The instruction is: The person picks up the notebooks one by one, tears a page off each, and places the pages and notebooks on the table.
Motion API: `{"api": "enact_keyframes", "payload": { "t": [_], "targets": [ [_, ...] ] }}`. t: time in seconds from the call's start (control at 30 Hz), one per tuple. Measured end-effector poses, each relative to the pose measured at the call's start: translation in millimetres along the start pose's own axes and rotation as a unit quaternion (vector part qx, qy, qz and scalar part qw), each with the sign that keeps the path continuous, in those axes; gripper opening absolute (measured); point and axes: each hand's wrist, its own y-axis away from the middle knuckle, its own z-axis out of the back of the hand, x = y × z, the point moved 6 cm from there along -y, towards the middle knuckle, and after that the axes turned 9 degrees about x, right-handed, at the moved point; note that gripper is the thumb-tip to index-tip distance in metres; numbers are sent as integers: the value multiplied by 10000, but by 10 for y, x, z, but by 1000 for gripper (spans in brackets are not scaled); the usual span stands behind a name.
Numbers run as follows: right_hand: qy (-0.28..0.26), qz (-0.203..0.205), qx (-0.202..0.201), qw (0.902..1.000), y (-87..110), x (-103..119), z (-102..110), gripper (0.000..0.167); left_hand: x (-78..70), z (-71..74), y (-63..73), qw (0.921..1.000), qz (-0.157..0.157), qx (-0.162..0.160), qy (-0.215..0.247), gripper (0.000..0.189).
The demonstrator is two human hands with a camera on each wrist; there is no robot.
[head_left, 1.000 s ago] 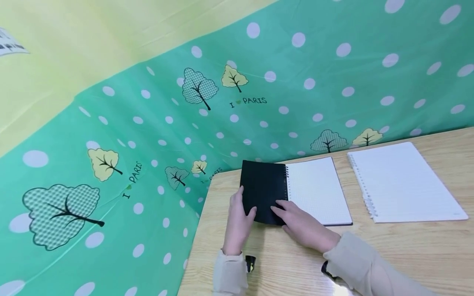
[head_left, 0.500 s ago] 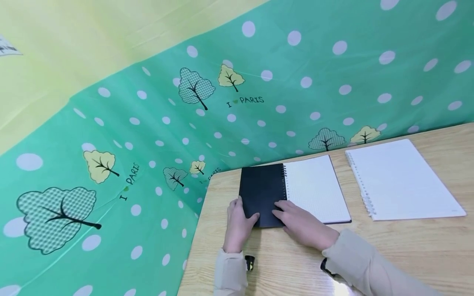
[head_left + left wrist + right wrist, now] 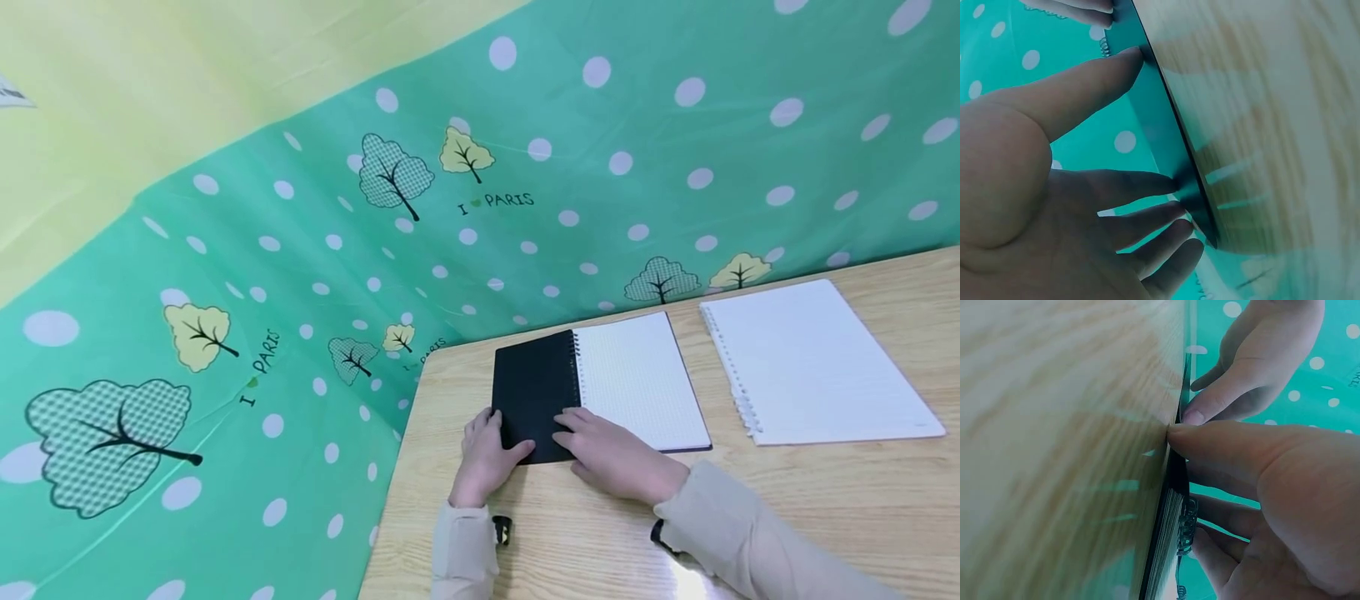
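A spiral notebook lies open on the table, its black cover (image 3: 536,392) folded out to the left and its grid page (image 3: 637,379) facing up on the right. My left hand (image 3: 483,458) rests at the cover's lower left corner, fingers along the left edge and thumb on top. In the left wrist view, the thumb and forefinger tips touch the black cover (image 3: 1163,122). My right hand (image 3: 618,454) rests over the cover's lower right part near the coil binding (image 3: 577,367). Its thumb touches the front edge in the right wrist view, and its other fingers lie by the coil (image 3: 1186,528).
A second spiral notebook (image 3: 817,362) lies to the right, a lined white page facing up and its coil on the left. The wooden table (image 3: 570,542) meets a green dotted curtain (image 3: 570,250) at the back and left.
The black cover has come down flat; its far left corner has moved toward me. My left hand has slid slightly nearer and to the right. The right hand has hardly moved.
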Motion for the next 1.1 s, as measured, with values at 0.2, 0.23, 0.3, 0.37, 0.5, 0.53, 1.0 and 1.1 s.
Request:
{"api": "enact_keyframes", "payload": {
  "t": [0.2, 0.23, 0.3, 0.37, 0.5, 0.53, 1.0, 1.1],
  "targets": [
    [-294, -25, 162, 9994, 12, -14, 8, 38, -35, -5, 9, 9998, -152, 103, -127, 73],
    [-382, 18, 159, 9991, 15, -14, 24, 38, -46, -7, 6, 9996, -199, 134, -158, 73],
    [-526, 147, 97, 9985, 21, -20, 57, 37, -75, -13, -2, 9991, -297, 197, -235, 72],
    [-629, 296, 24, 9976, 28, -32, 99, 37, -111, -17, -15, 9984, -391, 266, -295, 72],
    [-773, 436, 0, 9961, 34, -83, 191, 38, -204, -16, -46, 9972, -572, 346, -336, 72],
    [-810, 399, 27, 9959, 33, -107, 218, 38, -225, -22, -58, 9970, -593, 369, -325, 72],
    [-967, -382, 225, 9943, -15, -723, 401, 52, -530, -200, -237, 9861, -1079, 893, -889, 67],
    [-1047, -550, 235, 9927, -19, -846, 437, 59, -585, -220, -304, 9812, -1293, 1031, -996, 66]
  ]
}}
